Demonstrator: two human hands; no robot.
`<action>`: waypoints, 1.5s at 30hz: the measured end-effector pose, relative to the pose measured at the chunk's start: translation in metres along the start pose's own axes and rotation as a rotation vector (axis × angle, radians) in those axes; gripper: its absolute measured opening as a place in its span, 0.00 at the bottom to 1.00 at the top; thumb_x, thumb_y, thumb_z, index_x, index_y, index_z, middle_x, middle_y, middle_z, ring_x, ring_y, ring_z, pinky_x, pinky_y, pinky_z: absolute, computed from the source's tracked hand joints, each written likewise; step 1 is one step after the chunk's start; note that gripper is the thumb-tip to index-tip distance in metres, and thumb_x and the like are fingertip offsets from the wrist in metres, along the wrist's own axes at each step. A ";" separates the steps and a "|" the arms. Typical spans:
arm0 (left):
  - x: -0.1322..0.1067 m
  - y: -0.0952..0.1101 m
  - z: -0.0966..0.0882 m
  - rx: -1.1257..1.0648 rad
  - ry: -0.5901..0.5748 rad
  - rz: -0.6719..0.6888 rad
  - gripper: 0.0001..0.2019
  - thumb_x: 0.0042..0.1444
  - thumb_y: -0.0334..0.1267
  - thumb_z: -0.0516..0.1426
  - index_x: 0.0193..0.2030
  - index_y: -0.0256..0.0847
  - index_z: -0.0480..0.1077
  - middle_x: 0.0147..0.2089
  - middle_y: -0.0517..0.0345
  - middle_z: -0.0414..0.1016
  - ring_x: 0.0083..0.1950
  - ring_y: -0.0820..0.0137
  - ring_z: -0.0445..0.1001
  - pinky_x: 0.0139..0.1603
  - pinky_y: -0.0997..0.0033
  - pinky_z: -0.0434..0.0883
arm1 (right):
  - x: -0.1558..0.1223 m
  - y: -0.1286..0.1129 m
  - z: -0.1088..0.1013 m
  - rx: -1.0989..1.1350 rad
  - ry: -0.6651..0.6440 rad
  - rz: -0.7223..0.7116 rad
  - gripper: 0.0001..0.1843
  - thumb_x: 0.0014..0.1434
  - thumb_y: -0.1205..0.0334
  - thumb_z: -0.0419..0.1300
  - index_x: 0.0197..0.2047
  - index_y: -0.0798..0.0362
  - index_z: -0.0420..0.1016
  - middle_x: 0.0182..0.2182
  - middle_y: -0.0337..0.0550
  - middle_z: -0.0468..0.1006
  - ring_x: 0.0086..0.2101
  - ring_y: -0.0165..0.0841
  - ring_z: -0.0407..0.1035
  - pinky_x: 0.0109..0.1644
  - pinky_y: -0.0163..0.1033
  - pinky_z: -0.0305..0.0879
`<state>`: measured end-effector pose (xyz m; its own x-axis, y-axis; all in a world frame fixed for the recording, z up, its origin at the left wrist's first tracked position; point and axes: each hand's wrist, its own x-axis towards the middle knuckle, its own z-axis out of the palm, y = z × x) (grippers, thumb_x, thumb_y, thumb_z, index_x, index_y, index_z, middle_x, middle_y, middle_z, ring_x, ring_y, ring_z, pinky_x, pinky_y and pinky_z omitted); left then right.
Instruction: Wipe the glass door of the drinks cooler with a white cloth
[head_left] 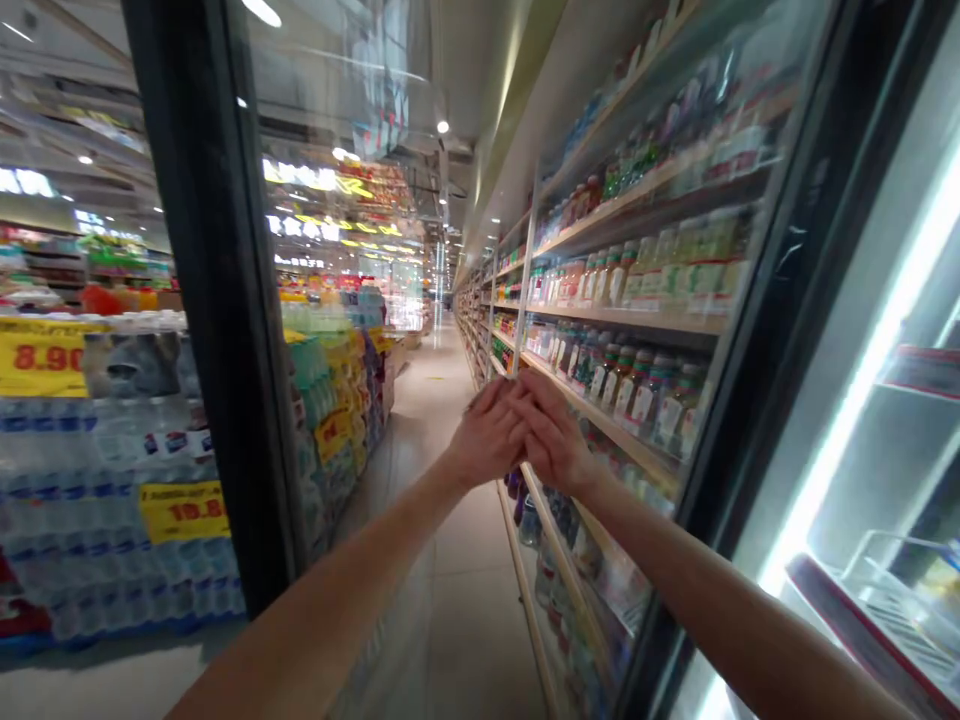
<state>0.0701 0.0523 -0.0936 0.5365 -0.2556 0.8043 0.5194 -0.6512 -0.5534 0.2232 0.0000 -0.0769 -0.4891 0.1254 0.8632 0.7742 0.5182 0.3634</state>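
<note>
My left hand (491,432) and my right hand (551,430) meet at the centre of the head view, both arms stretched forward. The fingers of both are curled and pressed together, touching each other near the tips. What they hold between them, if anything, is hidden by the fingers. Just beyond or around the hands is the glass pane (420,600) of a black-framed cooler door (217,300), which stands swung out. Whether the hands touch the glass cannot be told.
On the right, the lit cooler (855,430) has wire shelves. Through the glass, shelves of bottles (630,385) line an aisle (442,400). Stacked packs of bottled water (112,540) with yellow price signs (184,512) stand at the left.
</note>
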 end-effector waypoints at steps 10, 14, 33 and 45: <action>-0.120 -0.013 -0.020 0.007 -0.073 -0.366 0.34 0.57 0.49 0.52 0.66 0.39 0.47 0.66 0.42 0.54 0.69 0.58 0.47 0.67 0.51 0.41 | 0.004 0.032 -0.026 -0.417 -0.192 0.138 0.27 0.66 0.51 0.37 0.59 0.56 0.62 0.62 0.45 0.60 0.63 0.44 0.44 0.63 0.59 0.34; -0.117 -0.016 -0.008 0.035 -0.092 -0.376 0.34 0.56 0.53 0.51 0.64 0.36 0.52 0.66 0.41 0.55 0.69 0.56 0.47 0.67 0.49 0.42 | -0.007 0.069 -0.059 -0.588 0.050 0.343 0.28 0.67 0.57 0.37 0.63 0.68 0.53 0.64 0.63 0.49 0.65 0.40 0.37 0.64 0.57 0.36; -0.121 -0.031 0.004 -0.060 -0.178 -0.359 0.35 0.59 0.57 0.46 0.65 0.35 0.49 0.69 0.45 0.49 0.71 0.63 0.37 0.68 0.52 0.34 | -0.155 -0.002 -0.005 -0.405 -0.127 0.053 0.23 0.63 0.63 0.47 0.59 0.65 0.62 0.60 0.62 0.58 0.64 0.46 0.43 0.63 0.58 0.38; -0.159 -0.021 -0.009 -0.058 -0.175 -0.226 0.30 0.61 0.47 0.50 0.67 0.43 0.46 0.67 0.51 0.54 0.71 0.67 0.35 0.69 0.59 0.35 | -0.068 0.000 0.011 -0.477 -0.128 0.325 0.29 0.64 0.58 0.41 0.65 0.63 0.51 0.64 0.58 0.50 0.65 0.44 0.37 0.63 0.61 0.36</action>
<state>-0.0316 0.1002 -0.2082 0.5211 0.0244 0.8531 0.6023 -0.7187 -0.3474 0.2515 0.0008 -0.1395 -0.2180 0.3303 0.9183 0.9731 0.0017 0.2303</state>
